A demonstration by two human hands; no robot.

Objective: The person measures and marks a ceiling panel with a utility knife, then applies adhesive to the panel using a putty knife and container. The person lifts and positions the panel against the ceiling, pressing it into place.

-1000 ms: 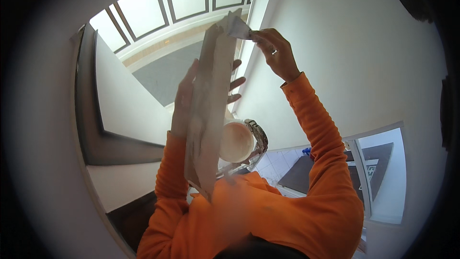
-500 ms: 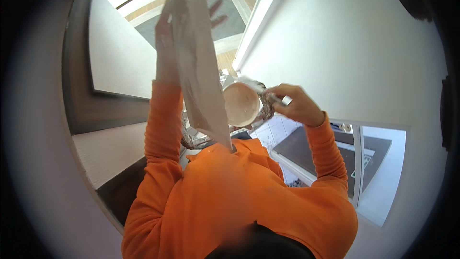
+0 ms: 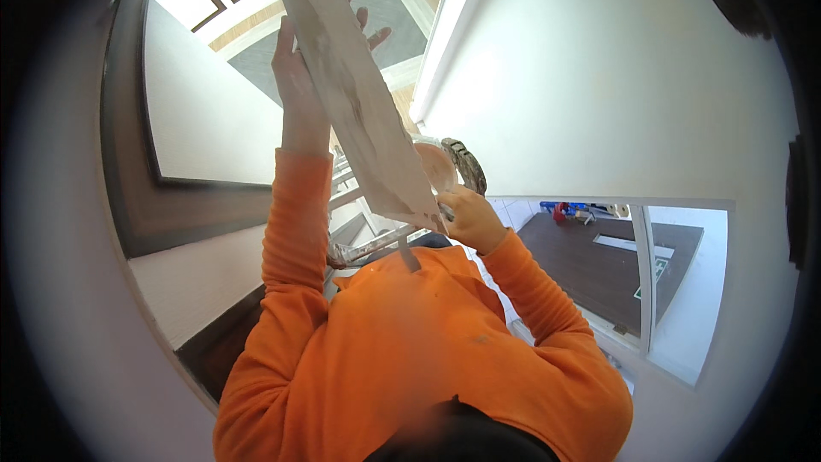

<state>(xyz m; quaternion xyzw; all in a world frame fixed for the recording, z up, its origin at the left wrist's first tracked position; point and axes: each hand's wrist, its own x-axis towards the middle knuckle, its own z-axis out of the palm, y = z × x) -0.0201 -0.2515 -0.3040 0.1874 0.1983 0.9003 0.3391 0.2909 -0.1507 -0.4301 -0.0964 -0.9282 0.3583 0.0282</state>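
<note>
My left hand (image 3: 297, 85) supports a long flat board (image 3: 355, 94) from behind. Its fingers show past the board's right edge, and grey-white filler is smeared along the face. The board slants from upper left toward my chest. At its lower right end, my right hand (image 3: 475, 219) is closed round the grey handle of a slim tool (image 3: 445, 213); the tool's blade cannot be made out. Just beyond that hand is a round tub (image 3: 438, 164) of pinkish-beige paste, partly covered by the board.
A paint-spattered metal ladder (image 3: 346, 197) stands below me, with a dark mottled object (image 3: 464, 166) beside the tub. A white wall (image 3: 616, 77) rises at right, above an opening onto a dark board (image 3: 581, 265). To the left is a dark-framed panel (image 3: 205, 103).
The board has tilted, its upper end leaning farther left and its lower end shifting right over the tub. My right hand has moved left and down, from beside the tub to the board's lower end.
</note>
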